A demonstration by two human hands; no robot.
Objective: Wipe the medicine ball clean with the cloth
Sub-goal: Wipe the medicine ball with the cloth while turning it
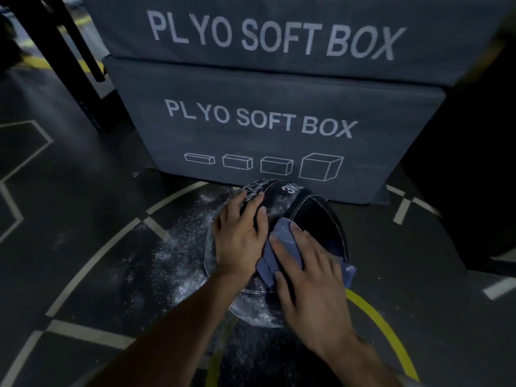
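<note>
Medicine ball (pixel 321 219), black with pale stitched seams and a "3K" marking near its top, sits on the dark gym floor (pixel 69 219) low in the centre of the head view, just in front of the lower plyo soft box (pixel 265 121); whether ball and box touch cannot be told. White powder (pixel 178 247) is scattered on the floor from 8 to 10 o'clock of the ball, and more dusts the ball's lower front at 6 o'clock. The left hand (pixel 240 236) lies flat and spread on the ball's upper left, at about 10 o'clock, fingers extended toward the lettering, gripping nothing; the right hand (pixel 307 280) presses a crumpled blue cloth (pixel 282 238) against the top of the ball, fingers splayed over the fabric, palm down rather than clenched; the cloth bunches between the two hands and a corner sticks out at 3 o'clock of the right hand. A second plyo soft box (pixel 279 37) is stacked on the lower one; a yellow floor line (pixel 391 336) curves past the right wrist at 5 o'clock.
</note>
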